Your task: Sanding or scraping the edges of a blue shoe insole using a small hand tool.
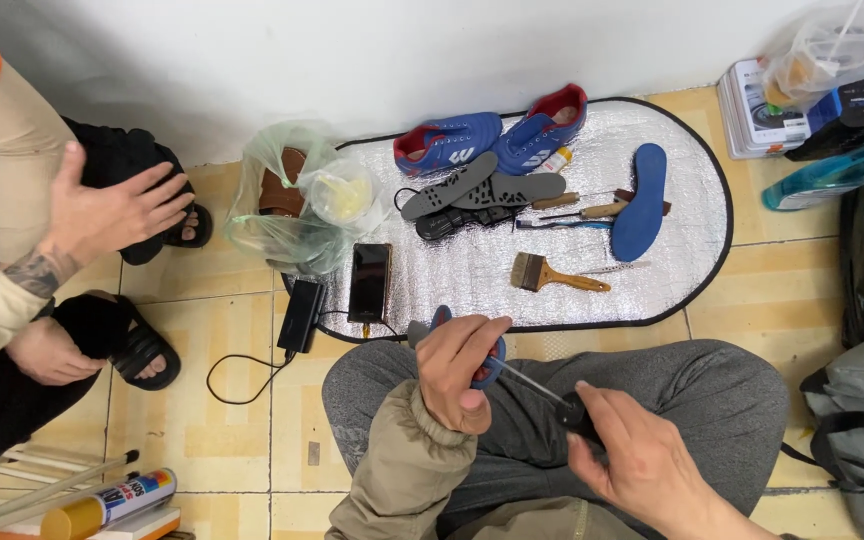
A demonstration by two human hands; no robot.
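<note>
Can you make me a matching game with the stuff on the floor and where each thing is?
Things:
1. paintbrush
2. blue insole
3. spray can
4. phone

Places:
A. on the tiles beside the wooden sticks
B. left edge of the silver mat, cable plugged in
C. right side of the mat, standing lengthwise
D. middle of the mat, wooden handle

Pairs: 1-D, 2-C, 3-A, 4-B

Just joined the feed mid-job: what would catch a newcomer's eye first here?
The silver mat on the tiled floor, bearing two blue shoes, dark insoles and a brush. Nearer, over grey-trousered knees, the left hand grips blue-handled scissors while the right hand holds a small dark piece. Another person's hands rest far left.
</note>
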